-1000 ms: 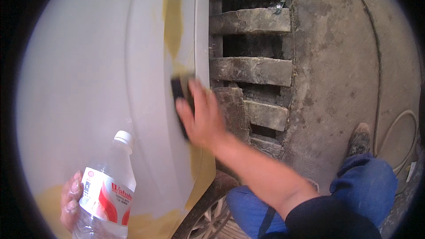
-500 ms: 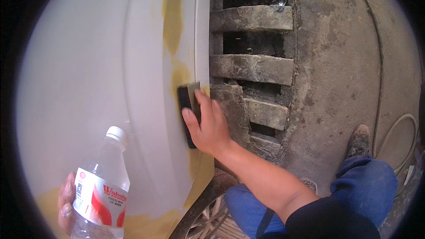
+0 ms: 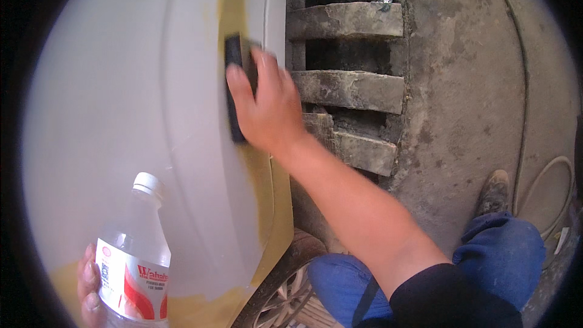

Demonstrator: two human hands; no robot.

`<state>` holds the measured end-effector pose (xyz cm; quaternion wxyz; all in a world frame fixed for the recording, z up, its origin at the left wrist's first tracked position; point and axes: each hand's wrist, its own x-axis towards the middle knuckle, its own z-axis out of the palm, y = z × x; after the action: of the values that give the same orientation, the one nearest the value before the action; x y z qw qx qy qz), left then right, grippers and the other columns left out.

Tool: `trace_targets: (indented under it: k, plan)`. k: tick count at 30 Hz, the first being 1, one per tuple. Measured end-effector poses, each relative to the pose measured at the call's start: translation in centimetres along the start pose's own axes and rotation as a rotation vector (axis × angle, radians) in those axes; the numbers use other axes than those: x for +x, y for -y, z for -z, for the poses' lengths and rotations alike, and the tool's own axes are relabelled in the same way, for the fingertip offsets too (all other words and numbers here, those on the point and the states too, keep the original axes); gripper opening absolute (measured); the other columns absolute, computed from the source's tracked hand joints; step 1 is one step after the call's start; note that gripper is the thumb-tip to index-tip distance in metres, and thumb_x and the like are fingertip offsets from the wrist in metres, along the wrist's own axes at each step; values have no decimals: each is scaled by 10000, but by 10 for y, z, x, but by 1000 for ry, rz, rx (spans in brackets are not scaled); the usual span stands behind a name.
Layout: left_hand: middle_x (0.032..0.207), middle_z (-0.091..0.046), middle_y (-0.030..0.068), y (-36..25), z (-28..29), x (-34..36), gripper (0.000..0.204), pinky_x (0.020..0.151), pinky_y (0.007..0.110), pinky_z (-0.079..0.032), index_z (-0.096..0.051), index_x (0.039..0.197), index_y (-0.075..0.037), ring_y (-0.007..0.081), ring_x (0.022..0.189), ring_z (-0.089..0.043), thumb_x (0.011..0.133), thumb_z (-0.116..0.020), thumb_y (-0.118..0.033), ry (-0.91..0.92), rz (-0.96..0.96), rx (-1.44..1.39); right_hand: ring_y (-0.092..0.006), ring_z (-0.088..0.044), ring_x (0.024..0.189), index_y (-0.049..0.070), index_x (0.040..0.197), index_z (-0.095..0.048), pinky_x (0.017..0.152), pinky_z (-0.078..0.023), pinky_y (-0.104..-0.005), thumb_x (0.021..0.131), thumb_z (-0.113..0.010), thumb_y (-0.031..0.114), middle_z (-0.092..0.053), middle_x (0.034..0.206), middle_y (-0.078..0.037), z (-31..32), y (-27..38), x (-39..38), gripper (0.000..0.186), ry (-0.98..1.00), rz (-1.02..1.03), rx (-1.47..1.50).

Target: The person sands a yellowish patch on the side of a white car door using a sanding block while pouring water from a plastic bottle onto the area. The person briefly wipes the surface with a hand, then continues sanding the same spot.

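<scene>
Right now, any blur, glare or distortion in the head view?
Head view: right grip and black sanding block slightly blurred; bottle label crisper. Head view: pale car panel evenly bright, little surface detail; gaps between the slats nearly black. Head view: fisheye rim darkens to black corners.

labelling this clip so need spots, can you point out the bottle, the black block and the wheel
Bottle (image 3: 130,276), head view: on its red-and-white label.
Black block (image 3: 234,50), head view: on its dark upper end.
Wheel (image 3: 286,299), head view: on its spoked part.
</scene>
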<state>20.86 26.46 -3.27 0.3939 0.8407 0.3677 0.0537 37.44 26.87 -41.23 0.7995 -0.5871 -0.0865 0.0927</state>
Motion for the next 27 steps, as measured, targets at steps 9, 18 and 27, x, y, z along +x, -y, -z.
trace_targets:
  k: [9, 18, 27]
  plan:
    - [1450, -480, 205, -1, -3, 0, 520, 1087, 479, -449, -454, 1428, -53, 308, 1320, -498, 993, -492, -335, 3, 31, -12, -468, -562, 1120, -83, 1334, -465, 978, -446, -504, 973, -592, 315, -572, 1276, -289, 11, -7, -67, 553, 54, -22, -64]
    - [1453, -483, 199, 3, -9, 2, 527, 1099, 481, -435, -459, 1428, -49, 306, 1325, -494, 989, -485, -339, -19, 9, -8, -523, -541, 1159, -80, 1359, -441, 1007, -423, -549, 976, -580, 305, -515, 1322, -372, 21, 3, -102, 561, 105, 29, -41]
    - [1456, -485, 193, 4, -1, -1, 534, 1111, 483, -421, -463, 1428, -45, 305, 1330, -490, 984, -478, -343, -58, 6, -14, -522, -544, 1153, -72, 1372, -431, 969, -451, -547, 981, -566, 297, -497, 1329, -387, 7, -9, -47, 554, 69, 41, -99]
